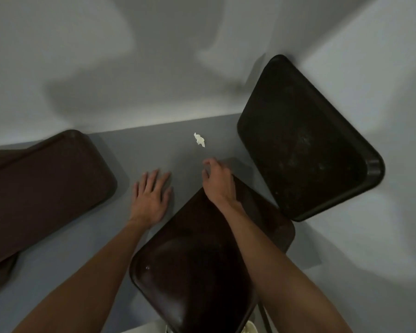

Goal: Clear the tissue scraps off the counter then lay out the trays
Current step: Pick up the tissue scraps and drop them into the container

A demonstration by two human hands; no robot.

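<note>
A grey desk [139,150] is set against a pale wall [106,44]. Overlapped brown trays [46,188] are seen at nine o'clock, a black tray [305,145] is propped at two o'clock, and a brown tray [192,260] lies at six. The left hand [151,195] is laid flat on the desk, fingers spread, nothing held. The right hand [217,182] is poised with fingers loosely curled, empty. The tissue scrap [199,139] lies at twelve o'clock, just beyond it. It is best pinched lightly from above, so that it is not pushed toward the wall.
</note>
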